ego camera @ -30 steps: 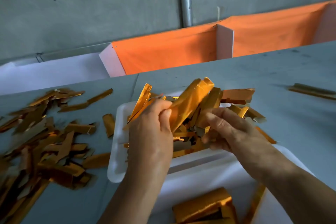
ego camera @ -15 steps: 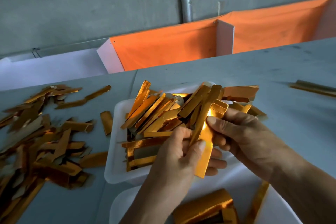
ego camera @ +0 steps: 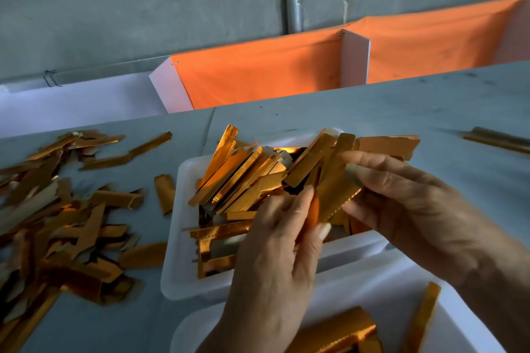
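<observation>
A white tray point(ego camera: 180, 238) in the middle of the table holds several shiny gold card strips point(ego camera: 238, 180). Above its right half, both hands hold one gold strip point(ego camera: 335, 195). My left hand point(ego camera: 275, 266) pinches its lower end between thumb and fingers. My right hand point(ego camera: 401, 206) grips its upper part, with the fingers stretched across it and the thumb underneath. More strips fan out behind the right hand's fingers.
A loose heap of gold strips point(ego camera: 57, 223) covers the table's left side. A second white tray point(ego camera: 401, 281) with gold pieces lies at the near edge. One gold strip point(ego camera: 499, 139) lies far right. Orange cloth bins point(ego camera: 258, 74) stand behind the table.
My left hand came off the pile, dropped lower and took hold of one strip. Both hands have tilted that strip and raised it a little to the right.
</observation>
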The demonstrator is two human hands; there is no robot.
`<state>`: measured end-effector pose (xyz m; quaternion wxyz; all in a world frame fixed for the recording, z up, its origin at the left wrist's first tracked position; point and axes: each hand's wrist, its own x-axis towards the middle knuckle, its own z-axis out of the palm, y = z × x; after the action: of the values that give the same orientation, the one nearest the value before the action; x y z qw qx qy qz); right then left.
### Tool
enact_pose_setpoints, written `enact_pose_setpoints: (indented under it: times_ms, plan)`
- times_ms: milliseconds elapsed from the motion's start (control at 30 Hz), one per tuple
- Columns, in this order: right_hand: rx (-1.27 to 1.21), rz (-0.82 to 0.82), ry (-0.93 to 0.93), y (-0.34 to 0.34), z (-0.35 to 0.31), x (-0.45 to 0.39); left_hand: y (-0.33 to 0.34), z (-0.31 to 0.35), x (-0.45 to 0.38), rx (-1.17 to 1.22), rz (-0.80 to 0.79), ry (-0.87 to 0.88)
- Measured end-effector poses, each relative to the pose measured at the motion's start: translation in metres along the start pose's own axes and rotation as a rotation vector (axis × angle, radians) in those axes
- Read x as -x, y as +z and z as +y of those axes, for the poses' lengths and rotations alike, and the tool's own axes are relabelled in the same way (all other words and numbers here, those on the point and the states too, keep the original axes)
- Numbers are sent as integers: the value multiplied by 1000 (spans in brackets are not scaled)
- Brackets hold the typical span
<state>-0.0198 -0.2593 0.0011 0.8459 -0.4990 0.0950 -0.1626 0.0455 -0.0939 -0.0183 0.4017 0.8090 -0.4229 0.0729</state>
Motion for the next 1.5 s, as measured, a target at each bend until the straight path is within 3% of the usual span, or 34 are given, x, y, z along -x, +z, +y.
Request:
enact_pose_setpoints:
  times_ms: [167,233,367,567,700,833,1000,1367,1500]
  plan:
    - [119,-16,-3,2,0,2,-1,-1,-1,-53,39,-35]
    - [154,33,-43,7,-1,5,-1,0,-3,-68,74,-18]
    - [559,194,-255,18,-6,9,-2,1,-5,-64,105,-23]
    - [691,267,-320,23,-7,12,-2,2,-5,-89,102,5]
    - [853,220,-336,19,-5,12,-3,0,-6,-34,114,-2]
    - [751,146,-230,14,-5,9,-3,1,-6,-6,63,38]
    - [578,-85,-129,12,-7,9,-4,1,-2,45,11,75]
    - [719,-188,-227,17,-5,14,-10,-4,-7,135,84,80]
    - [745,-148,-256,19,-6,15,-11,-8,-7,138,90,68]
